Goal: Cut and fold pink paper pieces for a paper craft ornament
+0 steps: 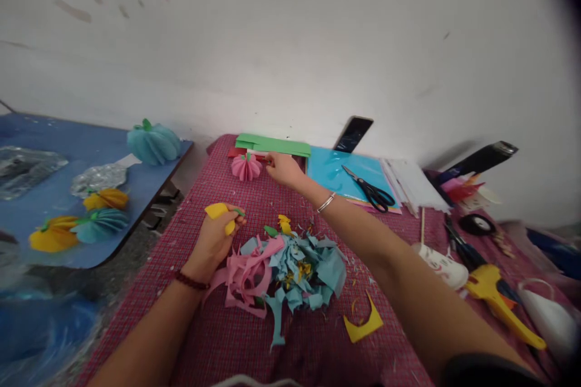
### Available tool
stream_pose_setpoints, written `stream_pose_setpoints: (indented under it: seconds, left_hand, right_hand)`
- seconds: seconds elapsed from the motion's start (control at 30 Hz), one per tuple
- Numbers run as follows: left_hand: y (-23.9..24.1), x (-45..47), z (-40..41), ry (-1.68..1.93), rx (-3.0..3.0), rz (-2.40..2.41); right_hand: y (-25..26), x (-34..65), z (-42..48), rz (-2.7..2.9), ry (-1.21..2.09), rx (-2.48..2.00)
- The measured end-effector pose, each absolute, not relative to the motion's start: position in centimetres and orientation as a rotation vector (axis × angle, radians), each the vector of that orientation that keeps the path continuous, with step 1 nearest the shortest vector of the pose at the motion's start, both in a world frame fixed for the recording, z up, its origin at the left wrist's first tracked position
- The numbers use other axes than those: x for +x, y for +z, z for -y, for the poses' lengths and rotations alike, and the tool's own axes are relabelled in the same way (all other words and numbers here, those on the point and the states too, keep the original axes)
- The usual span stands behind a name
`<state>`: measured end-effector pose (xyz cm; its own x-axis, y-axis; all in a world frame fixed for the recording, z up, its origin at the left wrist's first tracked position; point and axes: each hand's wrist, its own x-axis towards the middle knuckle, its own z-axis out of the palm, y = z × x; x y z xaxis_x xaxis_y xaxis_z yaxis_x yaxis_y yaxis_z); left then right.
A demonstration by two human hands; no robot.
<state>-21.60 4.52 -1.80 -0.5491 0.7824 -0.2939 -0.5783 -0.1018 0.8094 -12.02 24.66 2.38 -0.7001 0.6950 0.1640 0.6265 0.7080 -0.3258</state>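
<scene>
My left hand [214, 234] is closed around folded yellow paper [216, 210], with a small green paper piece [238, 212] showing at the fingertips. Farther back, my right hand [284, 169] stretches out with its fingers pinched together beside a pink paper pumpkin [246, 167]. A thin, dark stick-like thing shows at those fingertips, too small to name. Between my forearms lies a heap of pink paper scraps [247, 278] and light-blue paper scraps [308, 266]. A small yellow paper piece [284, 224] and a green paper leaf [271, 231] sit at its back edge.
Black scissors [370, 187] lie on a blue sheet pack [327, 172], with a phone [353, 134] leaning behind. Green paper strips [272, 144] line the back. To the right is a yellow glue gun [488, 284]. More paper pumpkins [154, 144] stand on the blue table [149, 202].
</scene>
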Motion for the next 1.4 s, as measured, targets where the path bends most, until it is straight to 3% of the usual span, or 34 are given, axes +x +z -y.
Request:
stream_pose_setpoints:
  seconds: [0.3,0.8,1.13,1.4]
  left_hand:
    - [-2.3,-21.4,-4.6,1.830,0.270,-1.159]
    - [-2.2,-21.4,-4.5,1.808,0.269,-1.163]
    - [-2.4,-21.5,-4.6,1.805,0.254,-1.183]
    - [0.6,-20.0,-4.0,1.760,0.262,-1.214]
  right_hand:
    - [0.2,-15.0,-25.9,2.629,0.482,-0.880]
    - [0.6,-20.4,-22.7,2.715,0.550,-0.734]
    - [3.9,-11.0,-26.6,2.616,0.834,-0.888]
    - [3.3,-2.6,-19.4,2.285,1.397,-0.843]
